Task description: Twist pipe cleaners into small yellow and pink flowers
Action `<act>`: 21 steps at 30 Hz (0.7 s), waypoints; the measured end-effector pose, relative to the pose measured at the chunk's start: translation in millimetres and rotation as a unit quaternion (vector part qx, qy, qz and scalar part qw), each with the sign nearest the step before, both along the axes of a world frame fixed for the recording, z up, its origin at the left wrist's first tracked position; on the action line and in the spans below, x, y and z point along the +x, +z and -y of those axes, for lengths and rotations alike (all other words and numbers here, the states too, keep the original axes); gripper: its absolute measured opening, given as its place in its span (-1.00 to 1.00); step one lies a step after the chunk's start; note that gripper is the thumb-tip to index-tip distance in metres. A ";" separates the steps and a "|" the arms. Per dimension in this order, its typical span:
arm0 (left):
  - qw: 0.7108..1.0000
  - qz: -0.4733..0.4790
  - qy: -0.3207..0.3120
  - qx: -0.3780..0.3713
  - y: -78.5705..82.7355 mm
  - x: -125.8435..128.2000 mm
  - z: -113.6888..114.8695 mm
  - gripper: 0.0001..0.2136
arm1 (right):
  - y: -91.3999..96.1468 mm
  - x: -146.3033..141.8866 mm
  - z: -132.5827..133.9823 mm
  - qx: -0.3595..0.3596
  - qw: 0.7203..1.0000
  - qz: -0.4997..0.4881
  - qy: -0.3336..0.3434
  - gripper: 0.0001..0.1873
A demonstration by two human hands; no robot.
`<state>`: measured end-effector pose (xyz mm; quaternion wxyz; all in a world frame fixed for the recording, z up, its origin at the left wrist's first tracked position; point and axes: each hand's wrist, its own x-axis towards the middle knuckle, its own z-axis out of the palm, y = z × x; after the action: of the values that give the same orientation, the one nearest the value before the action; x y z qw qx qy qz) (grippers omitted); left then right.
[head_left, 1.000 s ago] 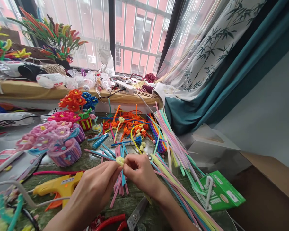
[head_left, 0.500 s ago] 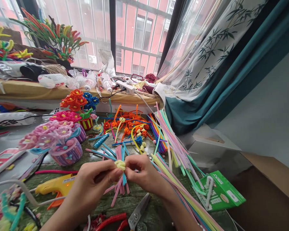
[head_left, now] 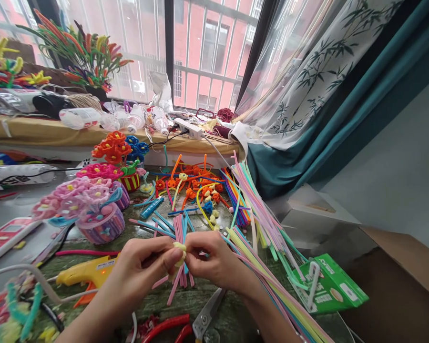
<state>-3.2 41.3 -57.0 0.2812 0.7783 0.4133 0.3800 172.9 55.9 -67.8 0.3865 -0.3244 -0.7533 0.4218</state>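
Observation:
My left hand (head_left: 143,269) and my right hand (head_left: 214,259) meet above the table and pinch a small pale-yellow pipe-cleaner coil (head_left: 180,250) between their fingertips. Both hands are closed on it. Under them lies a bundle of short pink and blue pipe-cleaner pieces (head_left: 180,238). A yellow glue gun (head_left: 87,274) lies just left of my left wrist. Scissors (head_left: 207,317) lie below my right hand.
Long pastel pipe cleaners (head_left: 264,228) fan out on the right beside a green box (head_left: 329,286). Pipe-cleaner flower pots (head_left: 100,221) stand on the left. Orange and yellow small flowers (head_left: 196,188) litter the middle. Red-handled pliers (head_left: 164,326) lie near the front edge. A cluttered windowsill (head_left: 93,136) runs behind.
Both hands have shifted slightly down and toward me with the yellow coil, still pinched between them. The view has drifted a little.

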 end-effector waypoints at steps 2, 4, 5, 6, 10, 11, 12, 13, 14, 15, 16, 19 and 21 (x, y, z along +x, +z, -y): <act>0.999 0.002 0.011 0.035 2.2 -2.4 -0.5 -0.61 | -0.3 0.2 0.2 -0.042 0.999 -0.026 0.003 -0.80; 0.995 -0.002 0.028 0.099 5.4 -5.4 0.5 -0.71 | -0.8 1.3 -0.1 -0.100 0.994 -0.054 0.004 -0.81; 0.990 -0.006 0.033 0.136 7.1 -6.8 1.4 -0.79 | -1.1 2.1 -0.3 -0.124 0.990 -0.065 0.005 -0.81; 0.985 -0.014 0.027 0.168 8.7 -8.0 2.6 -0.89 | -1.4 2.8 -0.6 -0.140 0.988 -0.072 0.006 -0.81; 0.973 -0.033 -0.024 0.226 12.2 -8.5 5.6 -0.90 | -1.2 4.6 -1.1 -0.126 0.990 -0.064 0.010 -0.80; 0.972 -0.028 -0.029 0.233 12.6 -7.7 5.4 -0.91 | -0.7 4.5 -0.8 -0.116 0.991 -0.059 0.012 -0.80; 0.970 -0.021 -0.031 0.240 13.0 -6.7 4.9 -0.92 | -0.1 4.3 -0.4 -0.109 0.992 -0.055 0.015 -0.80; 0.968 -0.010 -0.034 0.247 13.3 -5.8 4.0 -0.93 | 0.5 4.0 0.0 -0.103 0.993 -0.052 0.018 -0.80; 0.967 0.002 -0.039 0.252 13.5 -5.1 2.9 -0.94 | 1.0 3.7 0.4 -0.097 0.994 -0.048 0.022 -0.81; 0.966 0.014 -0.047 0.253 13.8 -4.7 1.9 -0.95 | 1.3 3.4 0.8 -0.088 0.995 -0.046 0.025 -0.82; 0.966 0.026 -0.058 0.252 14.0 -4.6 1.0 -0.96 | 1.4 3.1 1.0 -0.079 0.996 -0.043 0.027 -0.82; 0.964 0.052 -0.090 0.244 15.2 -5.8 -0.3 -0.92 | 0.3 2.3 1.5 -0.050 0.998 -0.040 0.028 -0.84; 0.963 0.052 -0.098 0.246 17.4 -6.6 0.0 -0.90 | -0.8 1.6 2.0 -0.040 0.998 -0.043 0.033 -0.83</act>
<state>-9.8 41.3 -39.6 0.1380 0.8392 0.2141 0.4805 174.5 53.9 -68.6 0.3914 -0.2962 -0.7285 0.4778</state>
